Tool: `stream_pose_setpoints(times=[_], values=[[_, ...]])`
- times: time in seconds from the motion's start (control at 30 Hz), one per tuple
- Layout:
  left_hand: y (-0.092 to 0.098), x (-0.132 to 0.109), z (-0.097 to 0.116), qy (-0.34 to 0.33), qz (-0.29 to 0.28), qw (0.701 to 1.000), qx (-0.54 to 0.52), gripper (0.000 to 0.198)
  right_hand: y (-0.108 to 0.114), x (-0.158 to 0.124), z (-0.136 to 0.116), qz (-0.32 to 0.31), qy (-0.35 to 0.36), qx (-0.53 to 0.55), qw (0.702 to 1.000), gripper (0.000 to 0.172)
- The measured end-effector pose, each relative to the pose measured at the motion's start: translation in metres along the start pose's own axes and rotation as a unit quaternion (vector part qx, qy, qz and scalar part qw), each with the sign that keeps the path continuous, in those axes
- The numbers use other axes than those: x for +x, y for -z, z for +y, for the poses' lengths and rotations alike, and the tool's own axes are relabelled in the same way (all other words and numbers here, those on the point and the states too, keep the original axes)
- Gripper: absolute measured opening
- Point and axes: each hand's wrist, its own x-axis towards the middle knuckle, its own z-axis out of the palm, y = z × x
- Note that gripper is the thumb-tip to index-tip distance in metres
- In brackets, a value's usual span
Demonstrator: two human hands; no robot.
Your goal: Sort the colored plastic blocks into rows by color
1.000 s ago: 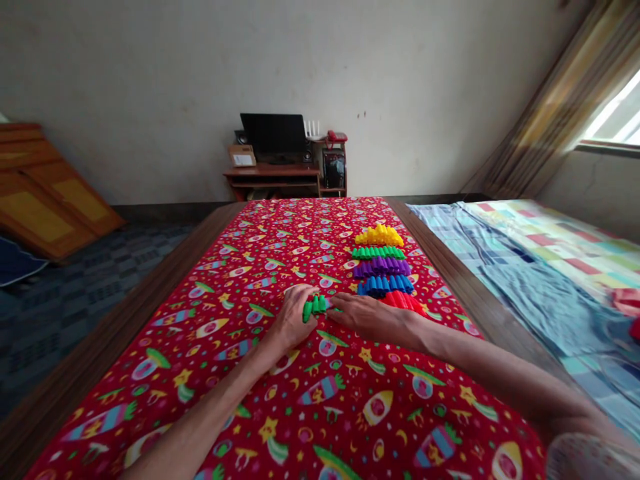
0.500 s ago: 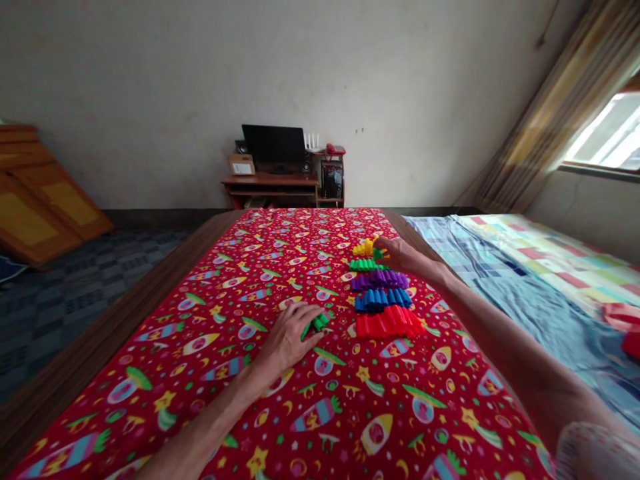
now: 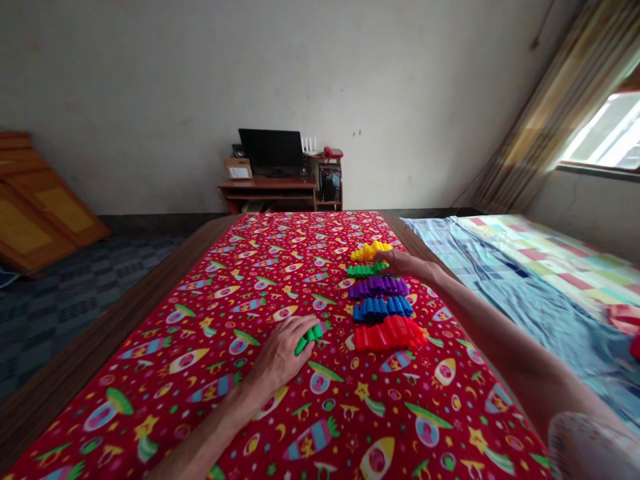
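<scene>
My left hand (image 3: 287,347) rests on the red patterned cloth (image 3: 240,293), its fingers curled round several small green plastic pieces (image 3: 309,338). Farther off, my right hand (image 3: 400,262) is at the right end of a row of green pieces (image 3: 363,271), fingertips pinched at the last piece. Behind that lies a row of yellow pieces (image 3: 370,251). Nearer to me run a purple row (image 3: 379,287), a blue row (image 3: 383,308) and a red row (image 3: 389,335). The pieces stand side by side; their exact kind is too small to tell.
Right of the table is a bed with a checked sheet (image 3: 560,257) and blue cloth (image 3: 520,300). Against the far wall stands a desk (image 3: 270,187) with a monitor (image 3: 271,149), a carton (image 3: 239,169) and a red telephone (image 3: 333,154). A wooden cabinet (image 3: 45,200) is at left.
My right hand has come down from beside the yellow row to the right end of the green row with a green piece. My left hand keeps its green pieces, its fingers drawn closer round them.
</scene>
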Motion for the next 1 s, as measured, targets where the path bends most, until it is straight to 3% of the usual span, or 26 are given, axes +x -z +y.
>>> stream_pose_setpoints(times=[0.13, 0.27, 0.47, 0.57, 0.8, 1.0], values=[[0.0, 0.001, 0.0, 0.034, 0.007, 0.999, -0.036, 0.038, 0.013, -0.004, -0.009, 0.041, 0.008, 0.007, 0.999, 0.019], [0.005, 0.008, 0.003, 0.123, 0.026, 0.988, -0.092, 0.039, 0.018, -0.001, -0.052, 0.065, 0.056, 0.019, 0.996, 0.02], [0.01, 0.012, 0.004, 0.219, 0.06, 0.948, -0.225, 0.053, -0.028, 0.018, -0.152, -0.021, 0.272, 0.045, 0.961, 0.025], [0.012, 0.011, 0.002, 0.227, 0.057, 0.935, -0.268, 0.058, -0.053, 0.028, -0.179, -0.037, 0.306, 0.008, 0.951, 0.033], [0.01, 0.009, 0.001, 0.198, 0.012, 0.939, -0.282, 0.062, -0.056, 0.031, -0.184, -0.086, 0.29, -0.006, 0.953, 0.028], [0.01, 0.008, 0.011, 0.164, 0.013, 0.96, -0.228, 0.065, -0.064, 0.031, -0.182, -0.064, 0.276, 0.012, 0.959, 0.027]])
